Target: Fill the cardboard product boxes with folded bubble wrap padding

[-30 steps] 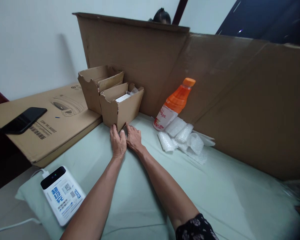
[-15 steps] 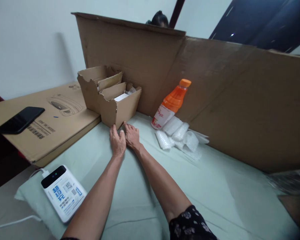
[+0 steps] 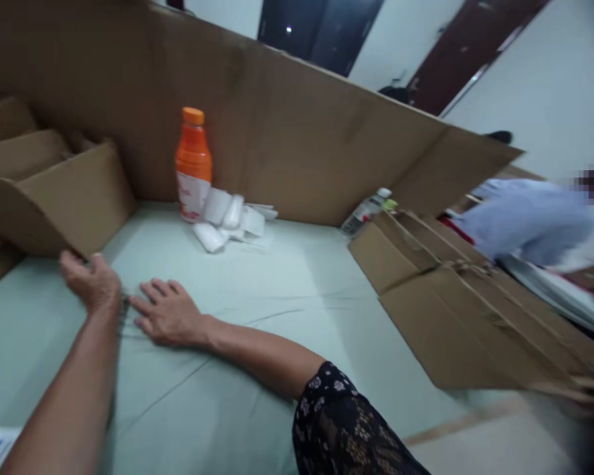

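Just beyond the left hand [image 3: 94,285], cardboard box [image 3: 83,198].

Green cloth [image 3: 297,270] — orange bottle [image 3: 194,161], bubble wrap [image 3: 218,207]

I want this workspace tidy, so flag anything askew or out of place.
Two small things: the pale green cloth is creased near the right hand, not smooth, and white wrapping lies in a loose heap beside the orange bottle. No spill shows.

"What stood at the back?"
"A dark panel [image 3: 321,30] with a small bright glint [image 3: 288,29]."
"And what was right of that?"
"A brown door [image 3: 468,56], with pale wall [image 3: 569,86] on both sides."
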